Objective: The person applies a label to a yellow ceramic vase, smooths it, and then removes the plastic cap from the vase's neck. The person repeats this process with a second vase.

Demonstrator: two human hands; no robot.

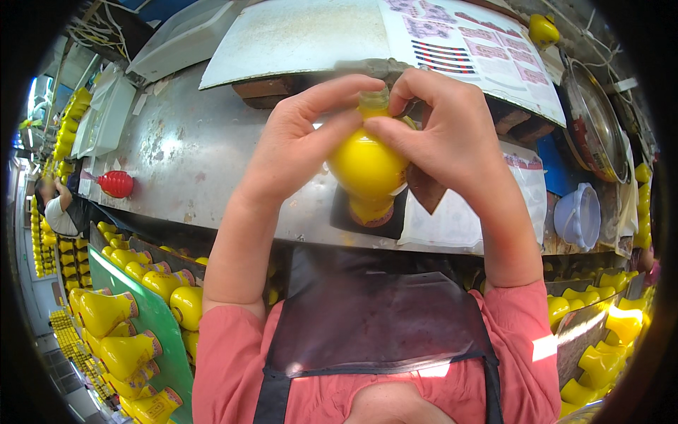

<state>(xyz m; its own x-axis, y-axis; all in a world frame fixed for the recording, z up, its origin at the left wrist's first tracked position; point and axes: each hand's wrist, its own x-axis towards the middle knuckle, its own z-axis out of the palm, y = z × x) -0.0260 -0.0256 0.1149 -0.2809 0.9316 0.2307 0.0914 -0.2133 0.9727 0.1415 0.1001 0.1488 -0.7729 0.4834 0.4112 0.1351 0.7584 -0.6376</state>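
**Yellow bottle held neck-up at the bench**

Far left, a red bulb-shaped bottle [116,184]; metal worktop [212,159] stretches from it to the left hand [300,138], the widest working room. Left thumb and forefinger pinch the neck's left side. Yellow bottle [367,166] mid-bench, long axis near upright, clear neck up, base over a dark pad [340,213] near the front edge. Right hand [446,116]: thumb and curled forefinger pinch the neck's right side; other fingertips hidden. Tighter rightward: white sheet [445,218], then pale-blue bucket [578,215].

Legible text: none | printed sheets [487,49] on white board [304,35]: print too small
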